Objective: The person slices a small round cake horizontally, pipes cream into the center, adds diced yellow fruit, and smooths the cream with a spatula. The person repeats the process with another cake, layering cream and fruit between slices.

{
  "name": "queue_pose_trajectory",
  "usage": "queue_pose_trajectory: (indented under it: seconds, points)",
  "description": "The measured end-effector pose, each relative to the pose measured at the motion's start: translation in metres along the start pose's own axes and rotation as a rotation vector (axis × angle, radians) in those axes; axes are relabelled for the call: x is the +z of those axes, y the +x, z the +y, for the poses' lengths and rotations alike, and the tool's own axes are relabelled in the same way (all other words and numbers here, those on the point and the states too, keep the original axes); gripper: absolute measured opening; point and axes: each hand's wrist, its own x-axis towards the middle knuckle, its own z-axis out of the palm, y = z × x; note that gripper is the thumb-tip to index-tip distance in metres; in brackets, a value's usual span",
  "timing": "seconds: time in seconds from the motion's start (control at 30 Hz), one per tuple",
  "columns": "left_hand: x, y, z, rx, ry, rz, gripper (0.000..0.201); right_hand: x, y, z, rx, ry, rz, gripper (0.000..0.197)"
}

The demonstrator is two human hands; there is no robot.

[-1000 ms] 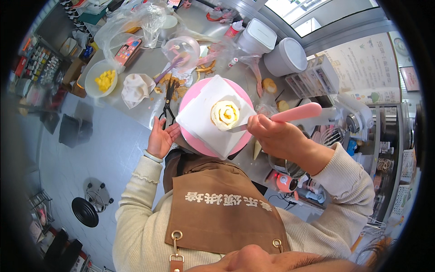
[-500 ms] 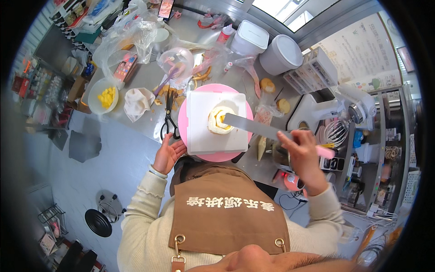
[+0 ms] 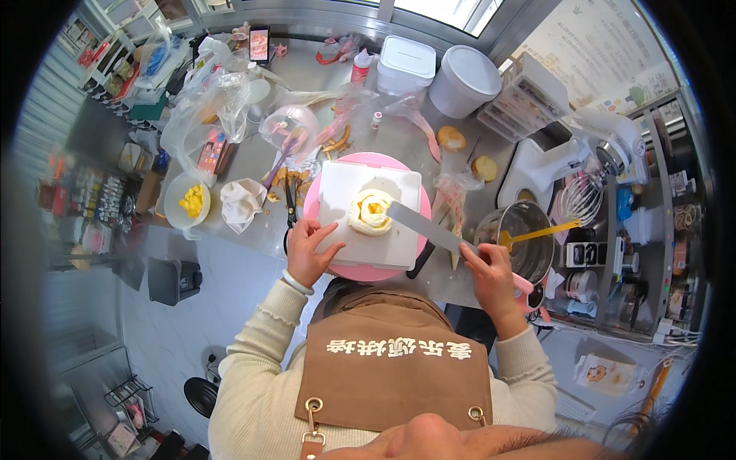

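A small round cake [image 3: 369,221] with pale cream and yellow pieces on top sits on a square white board [image 3: 345,251]. Beneath the board is a round pink turntable [image 3: 423,201]. My right hand [image 3: 491,277] grips a long metal icing spatula [image 3: 432,231] with a pink handle. Its blade tip is at the right side of the cake; whether it touches cannot be made out. My left hand [image 3: 310,251], fingers apart, lies at the left front edge of the turntable and board, holding nothing. Black-handled scissors [image 3: 291,201] lie left of the turntable, partly hidden.
On the right stands a metal bowl [image 3: 537,257] with a yellow spatula [image 3: 546,231], and behind it a white stand mixer [image 3: 534,170]. To the left are a bowl of yellow fruit pieces [image 3: 193,201] and a crumpled white cloth [image 3: 242,205]. Plastic bags [image 3: 222,100] and white tubs [image 3: 465,83] line the back.
My left hand has moved in over the turntable's edge. The spatula tip has drawn back from the cake's top to its right side. The whole view has shifted slightly.
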Motion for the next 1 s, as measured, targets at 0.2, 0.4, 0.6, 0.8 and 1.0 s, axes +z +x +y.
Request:
queue_pose_trajectory:
  seconds: [0.2, 0.4, 0.6, 0.8, 1.0]
  points:
    - [0.017, 0.023, -0.006, 0.019, 0.035, -0.037, 0.041, 0.062, 0.012, -0.017, 0.03, 0.123, 0.028, 0.047]
    - [0.025, 0.028, -0.008, -0.018, 0.044, -0.09, 0.036, 0.056, 0.0, -0.012, -0.066, -0.08, 0.016, 0.057]
    - [0.027, 0.029, -0.014, -0.03, 0.029, -0.085, 0.035, 0.045, 0.009, 0.002, -0.076, -0.213, 0.157, 0.057]
    - [0.013, 0.04, 0.003, 0.001, 0.045, -0.054, 0.05, 0.055, 0.007, -0.014, 0.041, 0.178, -0.046, 0.052]
    - [-0.003, 0.061, 0.022, 0.201, 0.135, -0.191, 0.061, 0.047, 0.0, -0.016, 0.037, 0.08, -0.044, 0.05]
